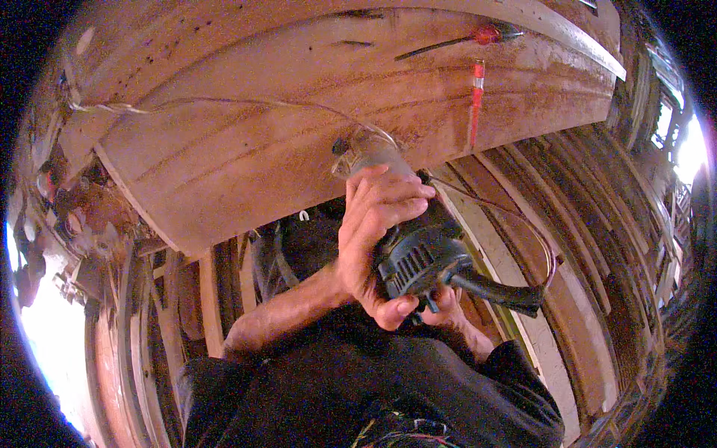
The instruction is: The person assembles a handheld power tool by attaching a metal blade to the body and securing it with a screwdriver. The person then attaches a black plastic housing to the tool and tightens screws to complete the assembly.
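Note:
A corded power tool [418, 257] with a dark vented housing, a greyish body and a black handle is tilted in front of my chest, near the workbench edge. My left hand [381, 216] is wrapped round its body, fingers over the top and thumb by the vents. My right hand [448, 306] is closed at its underside, below the black handle, with most fingers hidden behind the tool. A thin cord [515, 209] loops from the handle's end back toward the bench. The tool's exact kind is unclear.
On the wooden workbench [246, 172] lie a screwdriver [487, 35] with a red handle, a slim red-and-clear stick [476, 97] and a twisted wire [224, 101] running left. Long wooden planks [553, 194] lean or lie at the right. More timber strips [213, 299] stand at the left.

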### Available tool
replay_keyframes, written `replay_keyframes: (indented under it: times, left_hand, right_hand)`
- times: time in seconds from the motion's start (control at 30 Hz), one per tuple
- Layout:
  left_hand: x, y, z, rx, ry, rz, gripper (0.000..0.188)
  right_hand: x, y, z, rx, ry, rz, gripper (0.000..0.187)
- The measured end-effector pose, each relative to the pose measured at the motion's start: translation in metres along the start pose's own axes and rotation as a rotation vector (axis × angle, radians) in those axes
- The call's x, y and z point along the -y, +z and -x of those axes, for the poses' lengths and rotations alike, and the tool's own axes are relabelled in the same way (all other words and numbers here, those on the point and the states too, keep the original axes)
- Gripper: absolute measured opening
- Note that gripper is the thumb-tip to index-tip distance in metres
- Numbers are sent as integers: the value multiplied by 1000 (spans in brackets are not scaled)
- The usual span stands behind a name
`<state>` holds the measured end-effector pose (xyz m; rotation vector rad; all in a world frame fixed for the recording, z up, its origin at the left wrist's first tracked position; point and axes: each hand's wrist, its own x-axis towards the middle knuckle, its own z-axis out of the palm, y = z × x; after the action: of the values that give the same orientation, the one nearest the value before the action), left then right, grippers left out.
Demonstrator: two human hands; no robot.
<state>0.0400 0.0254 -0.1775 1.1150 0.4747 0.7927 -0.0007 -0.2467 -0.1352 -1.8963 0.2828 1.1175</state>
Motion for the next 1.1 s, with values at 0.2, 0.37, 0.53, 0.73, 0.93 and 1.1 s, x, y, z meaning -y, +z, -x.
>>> replay_keyframes:
  times: [0.2, 0.37, 0.53, 0.73, 0.93, 1.1]
  left_hand:
    - [-3, -9, -3, 118, 2, -47, 82]
    - [-12, -14, -11, 222, -39, -45, 83]
    - [-5, -17, -11, 219, -12, -142, 74]
    - [2, 5, -5, 51, 27, -39, 66]
    - [-4, -1, -8, 117, -38, -96, 58]
    - [-23, -23, -13, 338, -261, 79, 61]
  right_hand:
    - [18, 3, -17, -118, -172, 233, 47]
    - [87, 31, -49, -190, -392, 236, 60]
    - [124, 56, -62, -24, -333, -171, 64]
    - [125, 55, -66, 173, -344, -388, 45]
    - [118, 61, -89, -28, -414, -310, 47]
    - [154, 78, -73, -7, -489, -176, 50]
